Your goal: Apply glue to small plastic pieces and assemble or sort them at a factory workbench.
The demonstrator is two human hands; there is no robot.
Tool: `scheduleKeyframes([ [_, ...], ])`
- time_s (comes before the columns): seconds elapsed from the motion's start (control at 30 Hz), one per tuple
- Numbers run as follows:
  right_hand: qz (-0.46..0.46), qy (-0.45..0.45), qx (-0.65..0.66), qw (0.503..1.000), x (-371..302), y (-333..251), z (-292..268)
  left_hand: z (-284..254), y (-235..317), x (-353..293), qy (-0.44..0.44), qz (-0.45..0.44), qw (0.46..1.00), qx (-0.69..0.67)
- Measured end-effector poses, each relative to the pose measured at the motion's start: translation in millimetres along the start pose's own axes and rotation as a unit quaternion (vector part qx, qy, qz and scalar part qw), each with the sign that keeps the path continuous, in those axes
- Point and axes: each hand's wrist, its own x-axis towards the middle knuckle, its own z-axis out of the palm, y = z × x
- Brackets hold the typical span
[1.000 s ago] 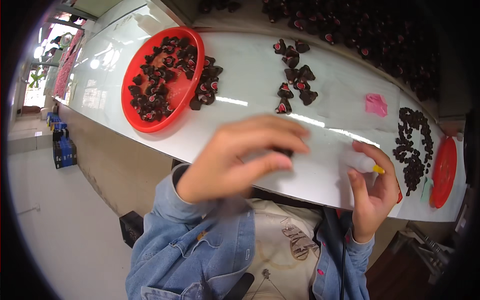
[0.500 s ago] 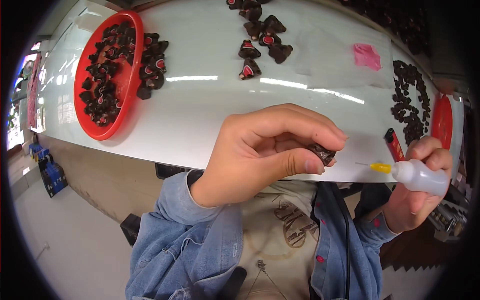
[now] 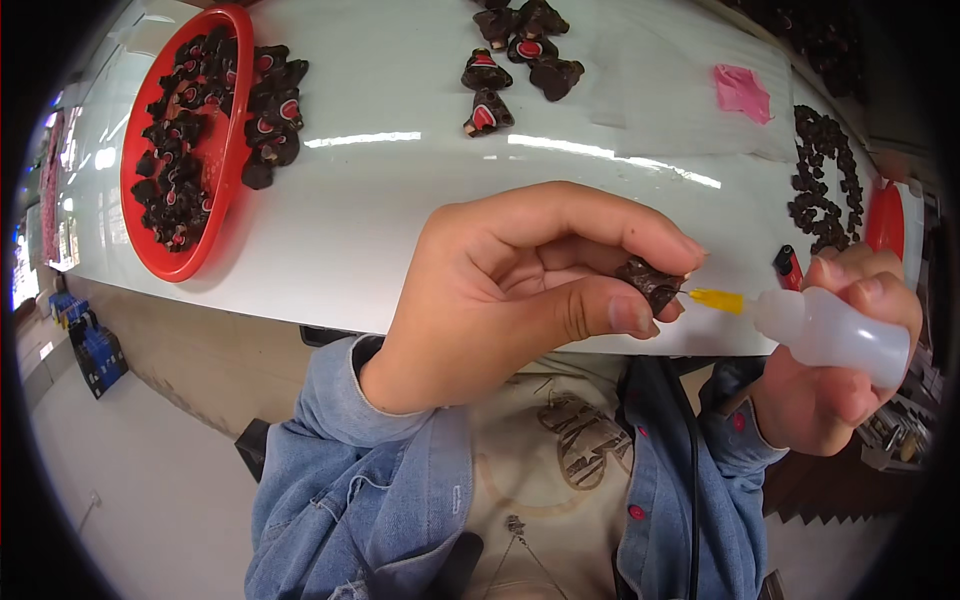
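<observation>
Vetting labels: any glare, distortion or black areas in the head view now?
Head view: white glare streaks cross the glossy white table; head view: its near edge bows, corners go black; head view: translucent white plastic bottle reads clearly.

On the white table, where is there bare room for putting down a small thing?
Along the near edge, the tabletop looks bare from the red tray to the left hand. The right end is crowded: small dark pieces, another red tray, and the right hand holding a bottle.
</observation>
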Motion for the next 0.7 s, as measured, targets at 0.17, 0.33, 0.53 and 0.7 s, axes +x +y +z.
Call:
scheduleKeyframes([
  [0.17,-0.018,-0.045,-0.028,0.998,1,-3,-9,-2,0,1,-0.011,-0.016,1.0,-0.005],
  [0.33,-0.012,-0.066,-0.025,0.997,2,-5,-15,-1,1,1,-0.008,-0.024,1.0,-0.005],
  [0.53,0.04,0.175,0.003,0.984,-12,2,-8,2,3,1,-0.002,-0.025,1.0,-0.014],
  [0.7,0.108,0.126,-0.052,0.985,-6,20,13,3,0,2,0.01,-0.033,0.999,0.017],
])
